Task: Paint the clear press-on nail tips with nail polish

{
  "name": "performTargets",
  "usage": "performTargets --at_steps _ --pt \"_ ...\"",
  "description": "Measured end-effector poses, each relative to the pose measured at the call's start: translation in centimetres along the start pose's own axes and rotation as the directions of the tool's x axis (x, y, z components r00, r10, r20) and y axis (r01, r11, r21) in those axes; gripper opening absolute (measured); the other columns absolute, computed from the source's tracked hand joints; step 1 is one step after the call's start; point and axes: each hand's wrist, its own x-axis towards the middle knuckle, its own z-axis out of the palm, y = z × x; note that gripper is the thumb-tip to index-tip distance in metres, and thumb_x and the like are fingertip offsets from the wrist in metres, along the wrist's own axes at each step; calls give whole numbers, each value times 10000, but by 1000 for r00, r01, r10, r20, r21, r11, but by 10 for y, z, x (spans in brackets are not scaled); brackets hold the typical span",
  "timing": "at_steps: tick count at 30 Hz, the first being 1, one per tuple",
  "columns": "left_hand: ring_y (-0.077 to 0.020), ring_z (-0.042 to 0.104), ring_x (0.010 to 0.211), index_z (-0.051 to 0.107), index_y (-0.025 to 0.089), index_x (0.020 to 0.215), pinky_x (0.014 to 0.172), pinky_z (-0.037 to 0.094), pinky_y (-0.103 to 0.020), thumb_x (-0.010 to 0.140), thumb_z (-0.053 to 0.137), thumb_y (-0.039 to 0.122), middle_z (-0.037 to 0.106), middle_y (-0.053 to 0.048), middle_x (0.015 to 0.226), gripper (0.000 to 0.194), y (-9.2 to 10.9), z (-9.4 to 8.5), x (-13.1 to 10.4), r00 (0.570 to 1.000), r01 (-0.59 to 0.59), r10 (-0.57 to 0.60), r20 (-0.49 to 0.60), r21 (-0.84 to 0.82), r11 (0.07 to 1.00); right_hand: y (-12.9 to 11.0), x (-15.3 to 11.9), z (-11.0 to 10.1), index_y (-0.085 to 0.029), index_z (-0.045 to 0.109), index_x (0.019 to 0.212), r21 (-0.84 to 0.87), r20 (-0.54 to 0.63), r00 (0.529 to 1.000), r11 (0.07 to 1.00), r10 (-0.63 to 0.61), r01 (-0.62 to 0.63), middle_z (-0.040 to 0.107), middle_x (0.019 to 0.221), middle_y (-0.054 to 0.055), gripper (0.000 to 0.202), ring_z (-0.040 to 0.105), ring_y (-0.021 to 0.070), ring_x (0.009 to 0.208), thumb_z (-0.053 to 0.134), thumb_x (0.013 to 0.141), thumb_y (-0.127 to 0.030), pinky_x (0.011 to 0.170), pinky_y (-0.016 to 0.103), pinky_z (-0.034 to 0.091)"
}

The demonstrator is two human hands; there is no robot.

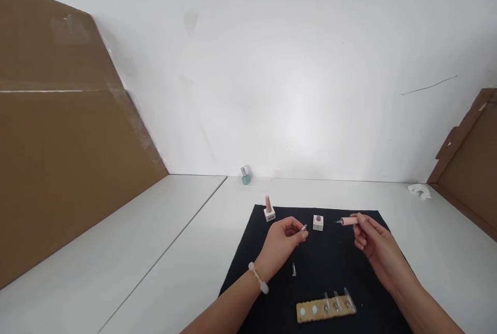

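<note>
My left hand (pixel 285 241), with a beaded bracelet at the wrist, pinches a small clear nail tip (pixel 304 228) between thumb and finger. My right hand (pixel 373 235) grips the pink brush cap (pixel 349 221), its brush pointing left. Between the two hands stands an uncapped white polish bottle (pixel 318 223). Behind my left hand is a capped white bottle (pixel 269 212) with a pink cap. A loose clear tip (pixel 294 270) lies on the black mat (pixel 330 256). Nearer the front, a tan strip (pixel 320 309) holds several clear tips at its right end and shows pale ovals at its left.
A teal polish bottle (pixel 245 176) leans near the white wall (pixel 291 90) at the back. Crumpled white tissue (pixel 420 191) lies at the right rear. Brown cardboard panels (pixel 70 142) flank the white table (pixel 155 272) on the left and right.
</note>
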Motion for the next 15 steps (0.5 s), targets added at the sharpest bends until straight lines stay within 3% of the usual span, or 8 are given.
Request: performTargets --at_steps 5,9,12,15 --pt "-219 695 759 712 214 759 742 555 -337 734 793 373 731 -8 750 180 28 -8 -10 996 -44 30 -90 -155 987 -11 -6 10 -184 798 883 -98 -14 998 993 -60 58 566 649 -10 513 451 130 567 878 690 -652 520 264 440" --pt "-214 665 752 732 216 700 728 538 -332 702 791 352 709 -15 759 148 47 -12 -15 992 -90 69 -109 -207 974 -45 -12 33 -198 753 823 -186 74 987 970 -146 157 598 623 -4 467 506 144 582 770 821 -664 589 268 478" --pt "-205 648 765 758 220 684 714 517 -314 704 786 311 701 -20 798 98 53 -12 -20 988 -130 106 -114 -226 965 -71 -18 52 -222 714 845 -291 242 922 883 -304 368 623 634 -4 413 569 161 595 639 949 -615 605 278 512" --pt "-208 654 764 777 226 667 702 513 -310 696 782 277 707 -28 804 58 52 -12 -26 987 -144 123 -100 -227 963 -70 -24 59 -247 702 865 -361 246 871 794 -425 489 607 597 -22 341 583 155 570 596 1003 -540 611 267 536"
